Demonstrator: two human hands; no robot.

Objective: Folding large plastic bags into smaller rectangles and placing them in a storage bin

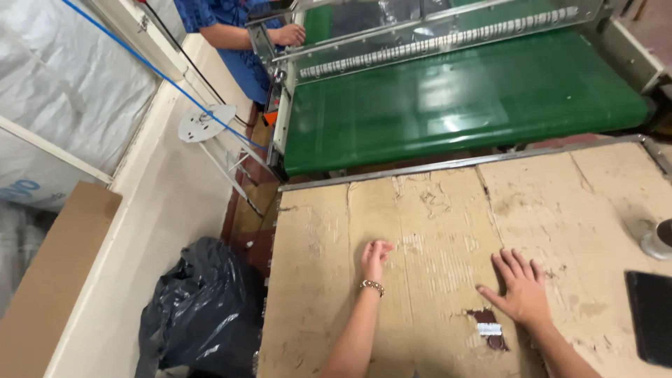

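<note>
Your left hand (374,257) rests on the worn cardboard sheet (434,231) that covers the desk, fingers curled loosely inward and holding nothing, with a beaded bracelet (372,285) on the wrist. Your right hand (519,287) lies flat at 3 o'clock from it, palm down, fingers spread and empty, touching the cardboard. Just at 7 o'clock from your right hand there is a torn dark patch (490,327) in the cardboard with a small white label on it. At 12 o'clock, beyond the metal edge of the desk, runs a green conveyor belt (462,105) under a clear guard. At 3 o'clock, near the desk's far right edge, sit a roll of tape (659,239) and a flat black object (651,315), well apart from your hands. At 11 o'clock another person in a blue shirt (231,28) has a hand (288,33) on the machine frame. At 8 o'clock, on the floor, sits a black plastic bag (199,308).
</note>
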